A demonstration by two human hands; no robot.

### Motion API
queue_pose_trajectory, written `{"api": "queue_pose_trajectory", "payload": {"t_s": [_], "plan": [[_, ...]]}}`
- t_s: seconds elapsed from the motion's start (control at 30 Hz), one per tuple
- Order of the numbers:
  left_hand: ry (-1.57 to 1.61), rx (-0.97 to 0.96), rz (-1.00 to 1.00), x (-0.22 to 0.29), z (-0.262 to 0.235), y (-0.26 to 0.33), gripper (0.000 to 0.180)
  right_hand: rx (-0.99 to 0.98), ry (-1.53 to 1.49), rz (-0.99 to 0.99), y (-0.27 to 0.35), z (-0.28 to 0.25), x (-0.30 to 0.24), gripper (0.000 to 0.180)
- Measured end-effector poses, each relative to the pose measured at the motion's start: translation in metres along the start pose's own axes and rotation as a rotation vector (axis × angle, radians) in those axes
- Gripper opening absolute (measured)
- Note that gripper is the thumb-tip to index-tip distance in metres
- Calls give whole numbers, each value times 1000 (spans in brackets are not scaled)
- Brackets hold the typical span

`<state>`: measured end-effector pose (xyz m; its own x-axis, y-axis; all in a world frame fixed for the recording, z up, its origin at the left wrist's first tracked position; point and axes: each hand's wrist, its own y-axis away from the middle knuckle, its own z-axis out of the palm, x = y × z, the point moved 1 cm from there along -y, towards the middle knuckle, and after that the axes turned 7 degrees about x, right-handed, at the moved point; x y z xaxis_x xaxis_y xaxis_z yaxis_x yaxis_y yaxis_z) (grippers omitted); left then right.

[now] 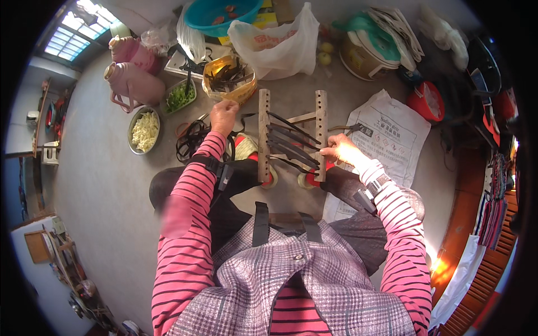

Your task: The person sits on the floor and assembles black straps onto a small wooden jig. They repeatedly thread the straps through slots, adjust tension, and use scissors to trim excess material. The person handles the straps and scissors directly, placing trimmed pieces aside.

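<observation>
A small wooden frame with rows of holes in its two rails stands in front of my knees. Several dark strips run slantwise between the rails. My right hand is closed at the right rail, fingertips against the wood; a strip end there is too small to tell. My left hand is closed in a pinch left of the frame, just below the yellow basket. What it pinches is hidden. Beneath it lies a tangle of black strips. More dark pieces fill the basket.
Left of the strips are a bowl of pale chopped food, a tray of greens and pink flasks. Behind stand a white plastic bag and a teal basin. A printed white sack lies right.
</observation>
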<state>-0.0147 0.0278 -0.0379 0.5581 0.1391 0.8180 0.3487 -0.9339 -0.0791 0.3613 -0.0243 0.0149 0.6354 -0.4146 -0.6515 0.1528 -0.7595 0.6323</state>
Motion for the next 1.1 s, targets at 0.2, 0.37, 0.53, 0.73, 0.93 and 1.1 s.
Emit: {"api": "queue_pose_trajectory", "payload": {"t_s": [0.2,0.37,0.53,0.73,0.93,1.1], "plan": [[199,-230,-53,15,35,10,20,9,41,3,-3,1,1,27],[223,-398,-220,12,44,8,20,21,63,-23,-4,2,-2,33],[234,-424,-409,5,47,8,20,145,116,-39,-6,9,-2,37],[19,-276,-40,12,44,11,18,204,144,-20,-9,12,-2,41],[-149,46,-66,33,25,28,31,210,77,-46,-12,21,15,48],[-134,-301,-119,35,22,49,47,175,121,-109,-18,26,24,48]]}}
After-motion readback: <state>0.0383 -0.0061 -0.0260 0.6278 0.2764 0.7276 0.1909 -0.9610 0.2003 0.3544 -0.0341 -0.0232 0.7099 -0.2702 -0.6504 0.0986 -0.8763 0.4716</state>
